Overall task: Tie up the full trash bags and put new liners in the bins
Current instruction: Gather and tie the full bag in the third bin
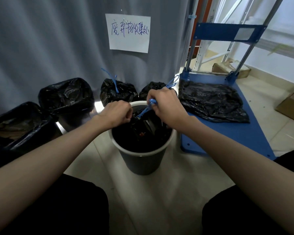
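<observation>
Both hands over round bin (143,160) on floor. Left hand (115,113) grip curled tight on gathered neck of black trash bag (139,136) inside bin. Right hand (166,106) grip pinches blue drawstring (145,110), pulled taut btwn the 2 grips. Just beyond grips: 2 tied bags (117,92) w/ blue ties. Left of grips: 2 lined bins (66,97). Right of grips: flat black liner (210,100) on blue cart (241,133).

The fingertips of both hands curl out of sight over the bin (141,161), so their hold on the blue tie (145,110) is unclear. At nine o'clock a lined bin (15,126) runs off the edge. The bag's (139,138) contents are too dark to read.
</observation>
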### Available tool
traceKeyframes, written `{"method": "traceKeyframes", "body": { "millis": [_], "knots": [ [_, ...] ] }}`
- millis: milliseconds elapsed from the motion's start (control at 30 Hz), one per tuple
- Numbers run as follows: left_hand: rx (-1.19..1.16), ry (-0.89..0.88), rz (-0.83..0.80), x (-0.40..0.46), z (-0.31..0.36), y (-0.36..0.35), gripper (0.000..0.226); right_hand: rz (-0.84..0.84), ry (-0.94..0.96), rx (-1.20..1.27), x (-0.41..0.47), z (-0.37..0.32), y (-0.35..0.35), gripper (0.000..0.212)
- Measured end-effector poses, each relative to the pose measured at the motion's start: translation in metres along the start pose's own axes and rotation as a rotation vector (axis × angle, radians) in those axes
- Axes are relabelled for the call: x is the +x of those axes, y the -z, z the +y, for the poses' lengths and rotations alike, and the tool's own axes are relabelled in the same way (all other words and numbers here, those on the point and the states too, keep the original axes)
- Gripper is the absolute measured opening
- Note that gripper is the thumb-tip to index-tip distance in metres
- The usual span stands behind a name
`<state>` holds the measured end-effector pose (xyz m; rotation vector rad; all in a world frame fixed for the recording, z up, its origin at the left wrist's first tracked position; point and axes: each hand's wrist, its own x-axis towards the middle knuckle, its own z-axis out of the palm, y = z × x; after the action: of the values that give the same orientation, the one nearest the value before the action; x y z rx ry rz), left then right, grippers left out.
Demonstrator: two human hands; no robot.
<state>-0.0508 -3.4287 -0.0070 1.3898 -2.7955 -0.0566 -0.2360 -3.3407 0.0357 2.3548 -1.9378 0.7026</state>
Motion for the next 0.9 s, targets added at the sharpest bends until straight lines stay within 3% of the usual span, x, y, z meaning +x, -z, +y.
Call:
{"method": "traceKeyframes", "body": {
  "millis": [233, 400, 600, 800, 900],
  "knots": [
    [-0.031, 0.129, 0.030, -0.003, -0.011, 0.008, 0.007, -0.054, -0.103, -0.136, -0.002, 0.027, -0.005, 0.016],
    [-0.294, 0.110, -0.010, -0.004, -0.007, 0.021, 0.012, -0.138, -0.129, -0.186, -0.002, 0.027, -0.008, 0.018],
    [-0.287, 0.156, -0.078, -0.013, 0.006, 0.018, 0.047, -0.239, -0.048, -0.192, 0.001, 0.005, -0.006, 0.079],
    [-0.183, 0.189, -0.047, -0.018, 0.026, 0.013, 0.019, -0.069, 0.017, -0.175, 0.005, -0.015, -0.005, 0.051],
    [-0.225, 0.201, -0.020, -0.020, 0.027, 0.015, 0.012, -0.107, -0.005, -0.268, 0.011, -0.015, -0.006, 0.040]
  ]
}}
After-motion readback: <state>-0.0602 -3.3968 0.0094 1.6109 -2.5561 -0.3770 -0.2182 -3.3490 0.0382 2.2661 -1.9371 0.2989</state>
